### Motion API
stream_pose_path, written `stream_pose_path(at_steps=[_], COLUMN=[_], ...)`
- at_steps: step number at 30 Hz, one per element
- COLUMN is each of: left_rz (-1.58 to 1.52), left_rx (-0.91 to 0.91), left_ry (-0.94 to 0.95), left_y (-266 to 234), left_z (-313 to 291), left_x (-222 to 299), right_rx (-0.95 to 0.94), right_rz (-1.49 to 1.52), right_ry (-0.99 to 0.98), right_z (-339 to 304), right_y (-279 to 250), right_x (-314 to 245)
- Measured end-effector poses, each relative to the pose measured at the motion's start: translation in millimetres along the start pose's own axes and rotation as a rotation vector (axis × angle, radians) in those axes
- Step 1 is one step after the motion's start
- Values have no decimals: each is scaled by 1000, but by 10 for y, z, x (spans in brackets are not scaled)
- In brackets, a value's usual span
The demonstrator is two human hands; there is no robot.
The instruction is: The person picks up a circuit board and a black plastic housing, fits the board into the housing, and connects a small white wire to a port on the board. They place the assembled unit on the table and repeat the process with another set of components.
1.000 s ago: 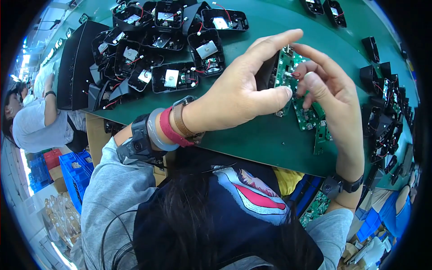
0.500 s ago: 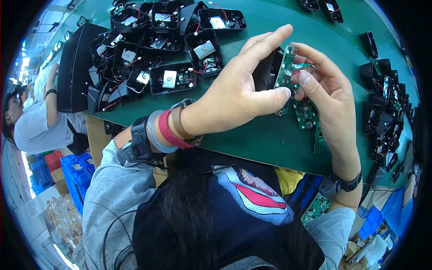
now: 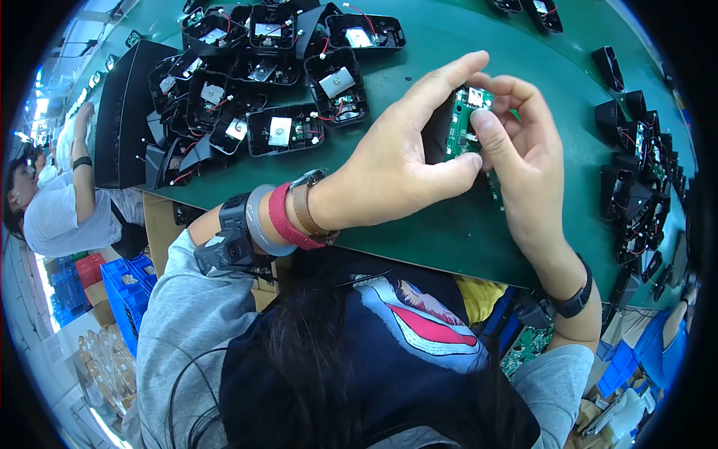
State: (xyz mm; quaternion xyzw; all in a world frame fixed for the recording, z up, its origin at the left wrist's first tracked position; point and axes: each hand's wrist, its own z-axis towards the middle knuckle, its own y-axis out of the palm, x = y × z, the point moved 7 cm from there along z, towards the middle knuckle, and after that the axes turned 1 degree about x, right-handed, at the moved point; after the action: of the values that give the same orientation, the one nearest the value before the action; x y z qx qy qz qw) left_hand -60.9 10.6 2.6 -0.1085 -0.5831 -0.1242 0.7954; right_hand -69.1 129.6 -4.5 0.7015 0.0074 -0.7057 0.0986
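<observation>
Over the green table, my left hand [image 3: 396,161] grips a black plastic housing [image 3: 435,135], mostly covered by the palm and fingers. A green circuit board [image 3: 459,126] with a silver connector at its far end lies against that housing, under my left thumb. My right hand [image 3: 527,153] is closed on the board's right side, its thumb pressing on the board's face and its fingers curled behind. Below the hands, part of another green circuit board [image 3: 495,191] shows; the rest of it is hidden by my right hand.
Several black housings [image 3: 286,129] with metal plates and red wires crowd the far left, beside a tall black case [image 3: 133,112]. More black housings [image 3: 636,191] are heaped at the right. A person [image 3: 56,202] stands at the left near a blue crate [image 3: 126,292].
The circuit board has turned from nearly edge-on to face up, against the housing. My right hand has shifted left, with its thumb now on the board. The left hand has barely moved.
</observation>
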Motion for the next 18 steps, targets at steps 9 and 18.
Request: stream_pose_path(at_steps=[9,18], left_rz=[-311,-327], left_rx=[-47,-62], left_ry=[-235,-150], left_y=[-41,5], left_z=[-24,40], left_x=[-59,48], right_rx=[-167,-345], right_rz=[-44,-11], right_ry=[118,242], right_z=[6,-5], right_y=[98,101], right_x=[51,70])
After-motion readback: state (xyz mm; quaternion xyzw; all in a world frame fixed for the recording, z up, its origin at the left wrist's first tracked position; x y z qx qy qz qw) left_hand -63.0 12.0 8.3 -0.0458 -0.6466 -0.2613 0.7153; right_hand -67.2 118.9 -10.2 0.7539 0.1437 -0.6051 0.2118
